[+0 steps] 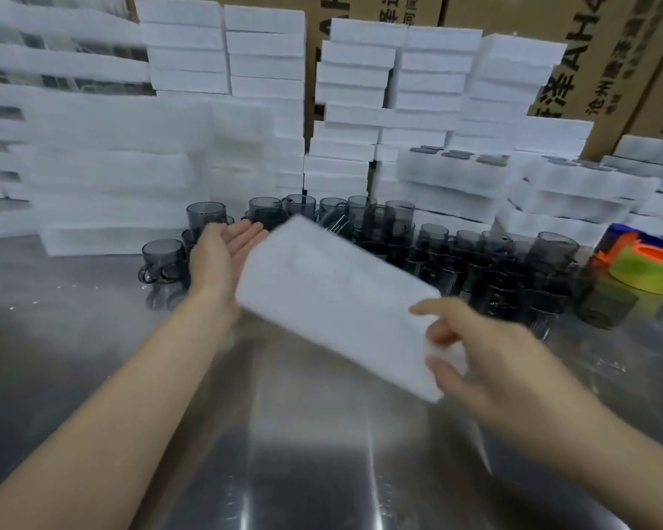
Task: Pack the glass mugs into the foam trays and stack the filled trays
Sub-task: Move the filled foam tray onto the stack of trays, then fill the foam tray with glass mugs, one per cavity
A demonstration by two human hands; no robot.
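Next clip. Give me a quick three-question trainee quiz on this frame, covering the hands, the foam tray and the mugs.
1. True or false: the mugs already sit in the foam tray held in the air.
2. The right hand: A) grips the tray's near corner, B) holds a mug, C) is empty.
3. Fill in: the left hand, palm up, is ___.
Key: 1 false, the mugs stand loose on the table; 2 A; 3 open.

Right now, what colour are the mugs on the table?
Smoky grey, see-through glass mugs; clearest in the head view.
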